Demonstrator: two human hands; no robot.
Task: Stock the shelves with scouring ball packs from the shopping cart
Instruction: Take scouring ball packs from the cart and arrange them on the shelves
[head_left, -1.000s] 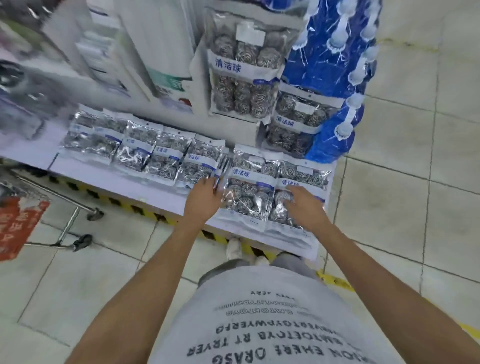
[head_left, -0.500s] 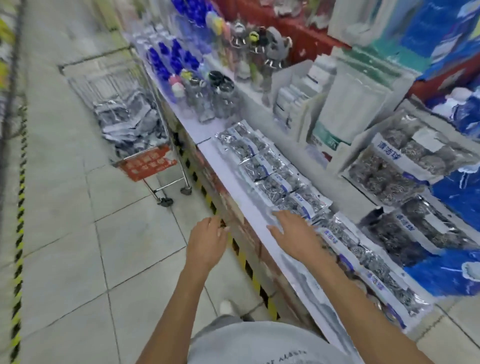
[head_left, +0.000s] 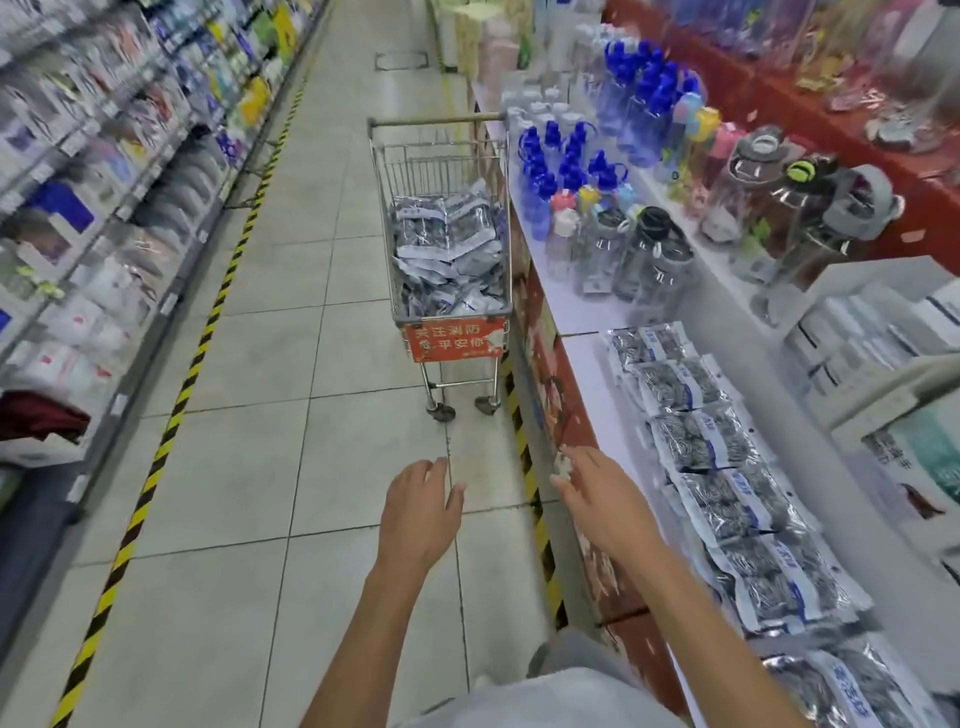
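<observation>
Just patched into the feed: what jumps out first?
The shopping cart stands up the aisle against the shelf, heaped with scouring ball packs. More packs line the shelf on the right. Both hands, left hand and right hand, reach forward empty.

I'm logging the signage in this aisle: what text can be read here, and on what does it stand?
"关注消防" over "平安你", partly hidden: red sign on the shopping cart.
"清洁球", only just legible: nearest scouring ball pack on the shelf.
Other pack labels, bottle labels and shelf tags: too blurred to read.
</observation>
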